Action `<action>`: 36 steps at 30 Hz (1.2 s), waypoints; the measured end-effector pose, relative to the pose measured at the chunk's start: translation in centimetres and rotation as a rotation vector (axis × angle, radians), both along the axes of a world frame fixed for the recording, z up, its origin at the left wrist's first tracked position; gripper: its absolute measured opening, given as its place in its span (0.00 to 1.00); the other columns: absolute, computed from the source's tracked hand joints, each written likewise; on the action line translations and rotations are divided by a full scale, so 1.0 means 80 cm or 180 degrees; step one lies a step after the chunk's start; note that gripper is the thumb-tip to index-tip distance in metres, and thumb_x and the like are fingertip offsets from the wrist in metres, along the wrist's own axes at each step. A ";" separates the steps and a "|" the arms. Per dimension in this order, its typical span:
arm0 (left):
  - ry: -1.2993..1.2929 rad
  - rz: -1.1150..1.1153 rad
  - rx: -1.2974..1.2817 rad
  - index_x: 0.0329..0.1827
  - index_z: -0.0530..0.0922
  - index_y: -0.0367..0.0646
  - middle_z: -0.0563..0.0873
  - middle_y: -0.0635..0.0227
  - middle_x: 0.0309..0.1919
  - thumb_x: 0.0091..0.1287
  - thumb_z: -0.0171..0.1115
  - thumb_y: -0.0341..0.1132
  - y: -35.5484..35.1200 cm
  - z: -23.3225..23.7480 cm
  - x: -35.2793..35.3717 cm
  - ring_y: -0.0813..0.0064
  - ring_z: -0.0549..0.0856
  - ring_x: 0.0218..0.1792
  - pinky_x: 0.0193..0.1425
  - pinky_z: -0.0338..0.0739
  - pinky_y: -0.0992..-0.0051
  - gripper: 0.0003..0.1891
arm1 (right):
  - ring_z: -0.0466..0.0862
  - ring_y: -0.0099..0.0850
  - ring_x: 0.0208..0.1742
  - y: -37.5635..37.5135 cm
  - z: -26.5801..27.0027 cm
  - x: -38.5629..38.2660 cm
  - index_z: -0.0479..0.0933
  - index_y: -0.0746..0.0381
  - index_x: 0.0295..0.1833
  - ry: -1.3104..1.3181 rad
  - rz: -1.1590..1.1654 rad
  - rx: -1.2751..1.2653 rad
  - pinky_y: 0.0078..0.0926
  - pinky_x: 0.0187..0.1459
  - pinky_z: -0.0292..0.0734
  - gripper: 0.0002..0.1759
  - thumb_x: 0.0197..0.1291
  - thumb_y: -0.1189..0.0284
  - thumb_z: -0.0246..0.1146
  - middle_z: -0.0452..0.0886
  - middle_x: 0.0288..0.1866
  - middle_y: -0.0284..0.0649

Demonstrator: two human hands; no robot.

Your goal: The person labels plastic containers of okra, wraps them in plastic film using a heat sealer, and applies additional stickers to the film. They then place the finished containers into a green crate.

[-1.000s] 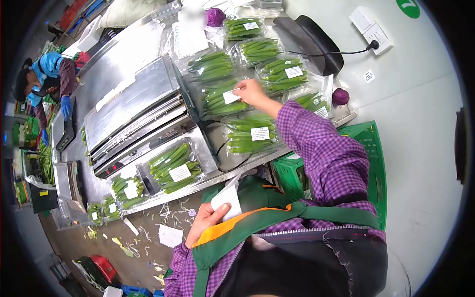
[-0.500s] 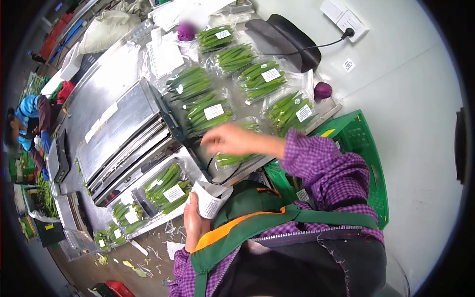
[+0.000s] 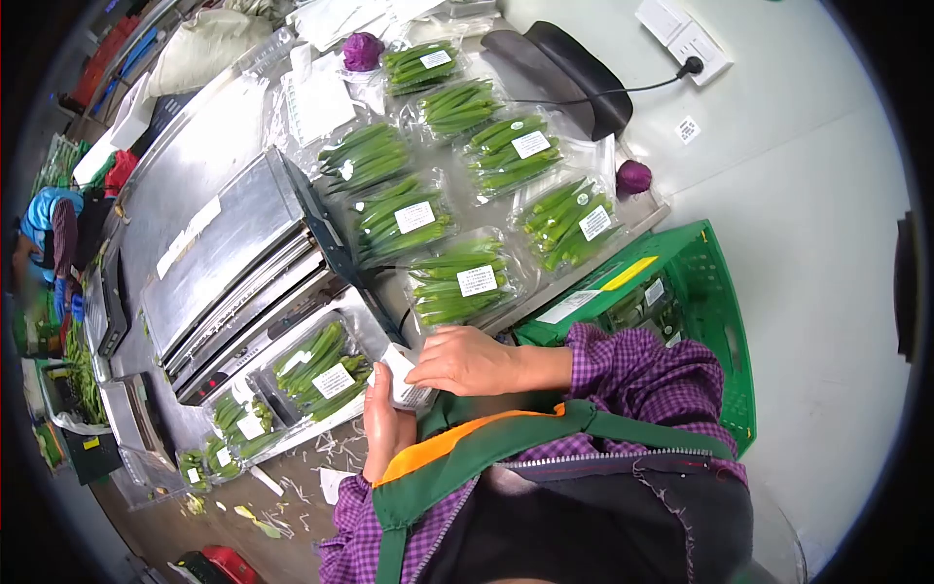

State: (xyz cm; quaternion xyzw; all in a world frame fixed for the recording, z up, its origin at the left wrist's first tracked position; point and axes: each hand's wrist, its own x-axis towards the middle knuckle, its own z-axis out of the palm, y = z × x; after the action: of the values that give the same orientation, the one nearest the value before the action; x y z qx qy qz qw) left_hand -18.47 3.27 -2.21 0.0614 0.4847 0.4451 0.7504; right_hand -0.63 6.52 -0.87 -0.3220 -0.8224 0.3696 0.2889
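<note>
My left hand (image 3: 385, 420) is closed around a strip of white printed labels (image 3: 401, 380) in front of the apron. My right hand (image 3: 465, 360) reaches in from the right, its fingers pinched together at the upper edge of those labels. Just beyond the right hand, a clear pack of long green vegetables (image 3: 443, 304) lies on the table with a white label (image 3: 477, 281) on it. Several similar packs, such as one with yellowish-green stalks (image 3: 555, 248), lie behind it, most with labels. The right fingers partly hide the label strip.
A metal machine (image 3: 229, 263) stands left of the packs, with more labelled packs (image 3: 336, 365) along its front. A green crate (image 3: 730, 341) holding packs sits at right. Purple cabbages (image 3: 363, 52) rest on the table. A co-worker (image 3: 58, 229) stands at far left.
My right hand has come from over the nearest pack back toward my body and onto the labels. That pack and its label are now uncovered. My left hand keeps hold of the labels.
</note>
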 end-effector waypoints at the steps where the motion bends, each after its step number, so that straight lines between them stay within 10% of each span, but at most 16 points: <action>1: -0.0004 0.0038 -0.0002 0.49 0.74 0.40 0.81 0.67 0.40 0.72 0.50 0.44 0.000 -0.005 -0.004 0.74 0.80 0.41 0.46 0.74 0.73 0.16 | 0.80 0.41 0.37 0.002 -0.002 -0.002 0.80 0.61 0.39 0.0002 -0.0015 -0.0010 0.35 0.42 0.74 0.09 0.52 0.70 0.64 0.82 0.34 0.40; 9: 0.0011 0.0842 -0.0125 0.51 0.73 0.42 0.82 0.65 0.44 0.72 0.48 0.48 0.013 0.006 -0.037 0.68 0.81 0.44 0.50 0.76 0.66 0.18 | 0.78 0.18 0.33 0.121 0.031 0.036 0.79 0.62 0.44 0.1085 -0.1198 -0.2264 0.18 0.34 0.75 0.07 0.62 0.73 0.60 0.81 0.35 0.32; 15: -0.0318 -0.0672 -0.0686 0.50 0.74 0.35 0.82 0.60 0.39 0.70 0.51 0.49 0.003 0.029 -0.041 0.67 0.83 0.39 0.44 0.82 0.63 0.22 | 0.77 0.17 0.27 0.304 -0.051 0.055 0.78 0.65 0.42 0.0299 -0.2227 -0.1476 0.16 0.27 0.73 0.11 0.58 0.69 0.64 0.81 0.30 0.33; 16: 0.0032 -0.0926 -0.0677 0.46 0.74 0.38 0.79 0.65 0.25 0.67 0.50 0.57 0.006 0.041 -0.034 0.66 0.83 0.27 0.38 0.80 0.69 0.26 | 0.80 0.19 0.29 0.326 -0.067 0.051 0.79 0.66 0.41 0.0226 -0.2366 -0.1399 0.18 0.28 0.74 0.13 0.55 0.67 0.66 0.82 0.30 0.35; 22: -0.0252 -0.1041 -0.0548 0.59 0.69 0.35 0.81 0.56 0.48 0.65 0.54 0.57 -0.004 0.043 -0.064 0.66 0.84 0.43 0.51 0.78 0.70 0.33 | 0.83 0.41 0.37 0.399 -0.137 0.024 0.81 0.62 0.36 -0.0678 -0.2698 -0.0697 0.35 0.41 0.77 0.14 0.49 0.62 0.68 0.83 0.33 0.44; 29: 0.0125 -0.1934 0.0008 0.51 0.77 0.35 0.83 0.73 0.38 0.67 0.59 0.41 -0.027 0.020 -0.091 0.86 0.80 0.36 0.40 0.75 0.82 0.18 | 0.77 0.42 0.47 0.374 -0.134 0.024 0.78 0.62 0.41 -0.1817 -0.2159 0.1149 0.39 0.48 0.73 0.13 0.54 0.66 0.63 0.79 0.44 0.42; 36: 0.0579 -0.1869 -0.0093 0.40 0.81 0.39 0.79 0.81 0.25 0.69 0.58 0.42 -0.012 0.041 -0.063 0.91 0.72 0.23 0.25 0.64 0.85 0.14 | 0.79 0.42 0.50 0.296 -0.072 0.096 0.78 0.62 0.50 -0.1515 -0.1558 -0.0140 0.37 0.53 0.72 0.20 0.54 0.63 0.64 0.80 0.48 0.47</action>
State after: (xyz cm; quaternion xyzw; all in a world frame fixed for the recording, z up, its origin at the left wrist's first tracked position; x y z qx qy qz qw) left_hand -23.52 2.31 1.10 0.2276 0.5178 0.1949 0.8013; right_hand 7.02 30.21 -6.64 -0.5931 -0.7569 0.2214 0.1620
